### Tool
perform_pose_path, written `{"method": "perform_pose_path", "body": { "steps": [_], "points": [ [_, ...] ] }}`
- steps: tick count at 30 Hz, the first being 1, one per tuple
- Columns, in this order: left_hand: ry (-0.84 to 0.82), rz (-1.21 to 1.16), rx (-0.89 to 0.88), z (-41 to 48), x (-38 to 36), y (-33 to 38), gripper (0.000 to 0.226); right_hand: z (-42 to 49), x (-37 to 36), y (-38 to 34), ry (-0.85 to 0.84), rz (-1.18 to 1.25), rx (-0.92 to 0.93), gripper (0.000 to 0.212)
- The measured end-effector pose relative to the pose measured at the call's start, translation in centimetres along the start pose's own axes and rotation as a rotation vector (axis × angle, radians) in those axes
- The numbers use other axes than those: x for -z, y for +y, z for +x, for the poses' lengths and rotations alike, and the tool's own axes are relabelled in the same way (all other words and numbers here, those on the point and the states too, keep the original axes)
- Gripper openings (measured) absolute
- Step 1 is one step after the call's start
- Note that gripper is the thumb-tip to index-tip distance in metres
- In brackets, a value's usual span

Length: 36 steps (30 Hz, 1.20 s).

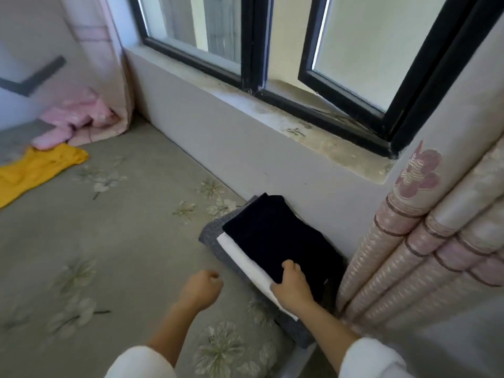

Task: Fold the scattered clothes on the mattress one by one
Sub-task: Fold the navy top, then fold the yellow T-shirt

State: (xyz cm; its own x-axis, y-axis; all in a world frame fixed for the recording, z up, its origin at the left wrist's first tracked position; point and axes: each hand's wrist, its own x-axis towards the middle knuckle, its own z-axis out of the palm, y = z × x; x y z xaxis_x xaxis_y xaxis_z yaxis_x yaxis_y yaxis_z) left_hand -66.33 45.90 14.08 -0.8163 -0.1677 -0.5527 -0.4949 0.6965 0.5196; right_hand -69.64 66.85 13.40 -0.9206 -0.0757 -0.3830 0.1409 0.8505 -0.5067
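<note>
Right grip (pixel 293 286) pinches the near edge of the folded navy garment (pixel 275 236), likely squaring it atop the white fold (pixel 245 257) and grey fold (pixel 215 236) at the wall-side edge of the mattress (pixel 122 241). Left grip (pixel 200 289) curls empty. Yellow garment (pixel 35 170) and pink garment (pixel 73 118) lie unfolded, far-left.

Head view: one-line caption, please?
Right hand grips dark folded garment atop stack; left hand curled, empty; yellow garment lies unfolded.

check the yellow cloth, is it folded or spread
Spread: the yellow cloth lies loose and rumpled on the mattress, apart from the folded stack.
</note>
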Motion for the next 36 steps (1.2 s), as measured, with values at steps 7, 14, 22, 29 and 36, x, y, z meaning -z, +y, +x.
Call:
{"method": "perform_pose_path", "body": {
  "steps": [7,14,22,29,36],
  "points": [
    [0.264,-0.162,0.162,-14.7,1.7,-12.8,0.035,-11.6,-9.8,-9.7,-0.204,-0.048,0.259,0.049],
    [0.533,-0.339,0.493,-34.2,1.8,-30.8,0.035,-28.8,-23.8,-17.7,-0.501,-0.172,0.546,0.058],
    [0.8,-0.421,0.71,-51.9,2.2,-43.5,0.034,-44.5,-34.5,-28.3,-0.704,-0.25,0.897,0.054],
    [0.933,-0.438,0.784,-59.6,5.2,-52.6,0.034,-53.6,-43.4,-35.8,-0.777,-0.312,1.057,0.054],
    [0.983,-0.402,0.838,-63.9,11.9,-65.1,0.035,-59.0,-53.6,-46.0,-0.81,-0.33,1.096,0.052]
  ]
}}
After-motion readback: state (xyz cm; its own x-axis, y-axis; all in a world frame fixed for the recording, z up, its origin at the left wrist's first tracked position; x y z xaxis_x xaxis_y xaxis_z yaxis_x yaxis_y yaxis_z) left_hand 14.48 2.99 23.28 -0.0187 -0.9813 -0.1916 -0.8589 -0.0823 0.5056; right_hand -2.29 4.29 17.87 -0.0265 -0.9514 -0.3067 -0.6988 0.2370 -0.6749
